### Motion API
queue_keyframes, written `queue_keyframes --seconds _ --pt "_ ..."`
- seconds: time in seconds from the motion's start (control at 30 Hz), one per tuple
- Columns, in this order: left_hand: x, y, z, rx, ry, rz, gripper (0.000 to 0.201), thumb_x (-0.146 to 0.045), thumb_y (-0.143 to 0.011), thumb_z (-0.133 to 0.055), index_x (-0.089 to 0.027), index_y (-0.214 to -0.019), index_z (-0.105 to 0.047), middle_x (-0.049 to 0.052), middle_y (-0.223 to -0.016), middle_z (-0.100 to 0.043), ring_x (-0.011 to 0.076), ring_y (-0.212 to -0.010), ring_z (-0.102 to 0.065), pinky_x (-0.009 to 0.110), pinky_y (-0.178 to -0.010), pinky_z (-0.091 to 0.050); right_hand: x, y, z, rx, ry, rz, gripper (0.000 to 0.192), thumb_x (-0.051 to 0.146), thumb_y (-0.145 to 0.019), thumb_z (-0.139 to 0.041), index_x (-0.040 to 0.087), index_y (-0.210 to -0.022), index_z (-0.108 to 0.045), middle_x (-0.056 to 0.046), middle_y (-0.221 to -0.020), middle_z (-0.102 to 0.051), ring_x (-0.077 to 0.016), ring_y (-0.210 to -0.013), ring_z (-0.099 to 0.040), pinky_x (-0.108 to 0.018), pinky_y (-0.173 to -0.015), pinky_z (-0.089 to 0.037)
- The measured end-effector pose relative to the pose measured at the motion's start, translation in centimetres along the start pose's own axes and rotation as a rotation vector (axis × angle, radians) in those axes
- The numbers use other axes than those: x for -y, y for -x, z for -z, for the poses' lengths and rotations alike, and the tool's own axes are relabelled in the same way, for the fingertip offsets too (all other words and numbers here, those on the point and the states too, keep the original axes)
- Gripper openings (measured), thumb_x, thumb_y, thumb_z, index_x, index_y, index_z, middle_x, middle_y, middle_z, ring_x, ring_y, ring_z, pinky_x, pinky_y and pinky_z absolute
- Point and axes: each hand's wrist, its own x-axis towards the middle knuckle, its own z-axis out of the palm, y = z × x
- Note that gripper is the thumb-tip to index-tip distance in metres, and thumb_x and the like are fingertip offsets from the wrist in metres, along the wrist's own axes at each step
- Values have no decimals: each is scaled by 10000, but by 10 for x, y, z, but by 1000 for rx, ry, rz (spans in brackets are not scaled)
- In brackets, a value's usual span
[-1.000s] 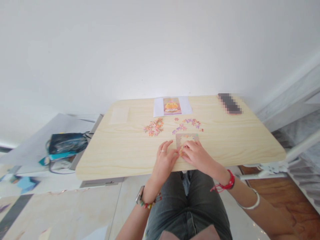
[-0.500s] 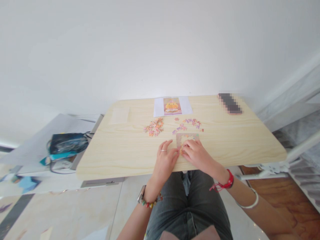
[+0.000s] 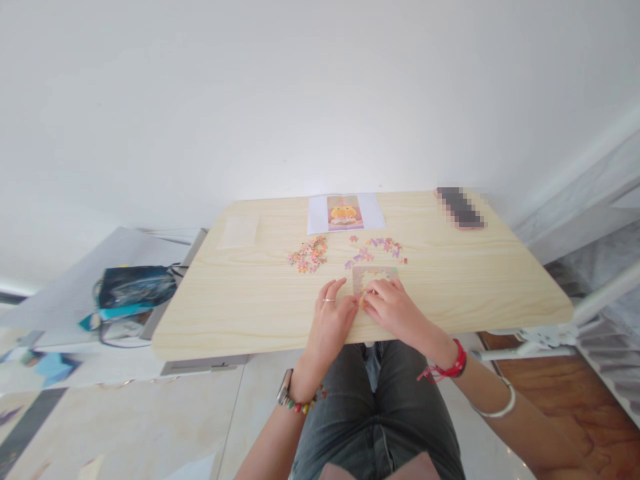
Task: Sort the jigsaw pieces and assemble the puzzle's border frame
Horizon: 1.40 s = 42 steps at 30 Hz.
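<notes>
A partly joined jigsaw puzzle (image 3: 359, 272) lies near the table's front edge, with pinkish border pieces on its far and left sides. My left hand (image 3: 331, 313) rests at its left edge, fingers apart and curved, with the thumb side touching the puzzle's near corner. Over the puzzle's near part, my right hand (image 3: 393, 307) has thumb and fingers pinched on a small orange-yellow puzzle piece (image 3: 362, 302), mostly covered by the fingertips. The right hand hides much of the puzzle's right side.
Loose puzzle pieces lie in a pile (image 3: 309, 255) to the left and an arc (image 3: 385, 245) behind the puzzle. Further back are a printed reference picture (image 3: 344, 213) and a blurred-out phone (image 3: 460, 208). A pale translucent sheet (image 3: 241, 231) lies at the table's left.
Both hands stay nearly in place at the puzzle's near left corner. Only slight finger shifts show; the loose pieces have not moved.
</notes>
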Motion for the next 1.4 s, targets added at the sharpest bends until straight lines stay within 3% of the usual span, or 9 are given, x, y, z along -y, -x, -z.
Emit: queue_keyframes --seconds 0.37,0.73,1.03,1.17,1.4 --pt "-5 0 4 23 -79 -29 179 -182 -849 -510 -230 -954 -647 89 -1203 -506 281 -1148 -419 466 -882 -481 3 4 -2 -79 -38 5 184 139 -845 -531 160 -690 -628 -40 -788 -599 -164 -797 -505 -326 -757 -318" --pt "-5 5 1 50 -208 -63 211 -188 -841 -531 -252 -1020 -622 59 -1204 -554 272 -1123 -465 416 -842 -492 4 2 -4 -37 22 22 210 128 -853 -509 155 -685 -630 -51 -771 -588 -169 -787 -499 -339 -756 -307" --pt "-3 3 2 71 -128 -68 239 -182 -854 -510 -236 -1071 -594 63 -1207 -566 248 -1105 -492 399 -856 -487 4 4 -5 -69 12 25 238 119 -868 -477 157 -682 -620 -38 -758 -591 -157 -768 -500 -329 -754 -312" --pt "-2 -4 5 129 -55 -67 182 -191 -876 -473 -210 -997 -608 73 -1136 -609 229 -1122 -511 400 -864 -482 6 6 -5 -53 -7 -14 195 130 -854 -506 159 -693 -613 -37 -767 -592 -157 -779 -508 -329 -755 -315" --pt "-3 -5 9 164 -47 -59 170 -192 -881 -468 -210 -991 -596 61 -1061 -646 227 -1123 -524 393 -859 -479 8 6 -7 -68 -43 -82 128 158 -856 -513 162 -851 -641 -52 -851 -609 -161 -816 -531 -323 -752 -339"
